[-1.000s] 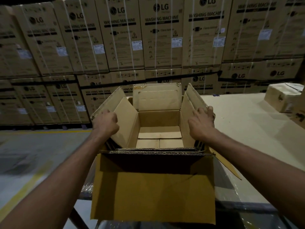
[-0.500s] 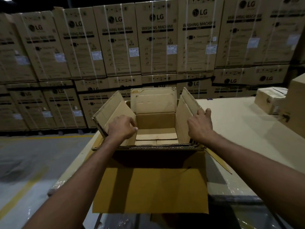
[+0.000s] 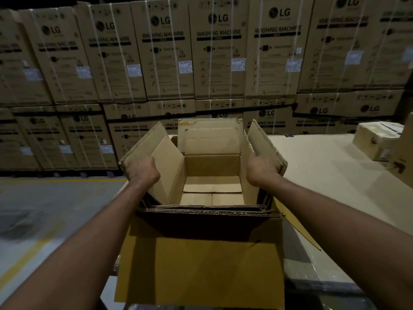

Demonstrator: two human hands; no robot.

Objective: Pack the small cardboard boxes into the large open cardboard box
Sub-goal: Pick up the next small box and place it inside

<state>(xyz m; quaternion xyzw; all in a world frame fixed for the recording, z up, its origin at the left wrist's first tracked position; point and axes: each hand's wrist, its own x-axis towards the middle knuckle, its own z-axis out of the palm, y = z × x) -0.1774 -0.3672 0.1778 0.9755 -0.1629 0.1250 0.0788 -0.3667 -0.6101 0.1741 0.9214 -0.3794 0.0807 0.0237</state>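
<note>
Box: large open cardboard box (image 3: pixel 212 165) on near-left corner of table (image 3: pixel 324 173), top flaps up, front flap (image 3: pixel 201 267) hangs toward cam, bottom flaps visible inside
L hand: left hand (image 3: pixel 142 170) has fingers curled over edge of left flap (image 3: pixel 166 153), gripping it
R hand: right hand (image 3: pixel 261 170) has fingers wrapped over edge of right flap (image 3: pixel 260 139), gripping it
Small boxes: 1 small cardboard box (image 3: pixel 375 142) on table at far right, well apart from big box; 2nd carton (image 3: pixel 402 157) just beside it, cut off by frame edge
Bg: stacked LG washing machine cartons (image 3: pixel 219 54) w/ straps behind table; floor (image 3: pixel 55 204) w/ yellow line (image 3: pixel 29 262) at left
</note>
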